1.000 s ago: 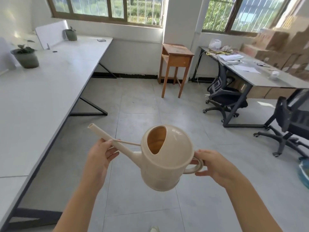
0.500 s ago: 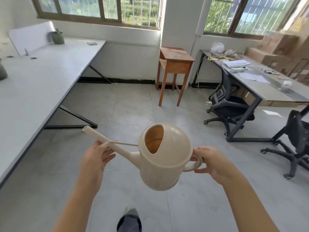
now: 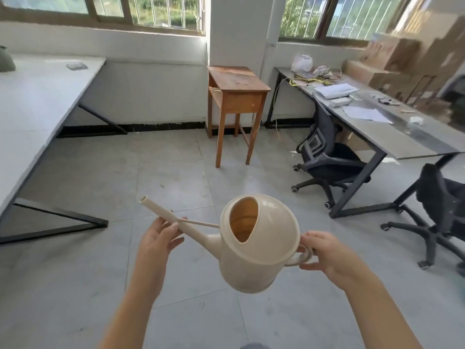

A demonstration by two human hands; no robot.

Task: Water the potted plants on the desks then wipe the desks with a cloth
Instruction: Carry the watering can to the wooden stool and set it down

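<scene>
I carry a beige watering can (image 3: pixel 254 250) over the tiled floor, its long spout pointing up and left. My right hand (image 3: pixel 327 255) grips the ring handle at the can's right side. My left hand (image 3: pixel 157 241) supports the spout from below with relaxed fingers. The white desk (image 3: pixel 32 102) runs along the left. Only the edge of a green plant pot (image 3: pixel 6 62) shows at the far left edge on that desk. No cloth is in sight.
A small wooden table (image 3: pixel 236 96) stands against the wall ahead. To the right is a grey desk (image 3: pixel 392 132) with papers and cables, two black office chairs (image 3: pixel 327 162) and stacked cardboard boxes (image 3: pixel 402 61). A small grey object (image 3: pixel 76 66) lies on the white desk.
The view has turned right and moved forward: the white desk and its pots have slid toward the left edge, the nearer pot leaving view. Both hands keep the same hold on the can.
</scene>
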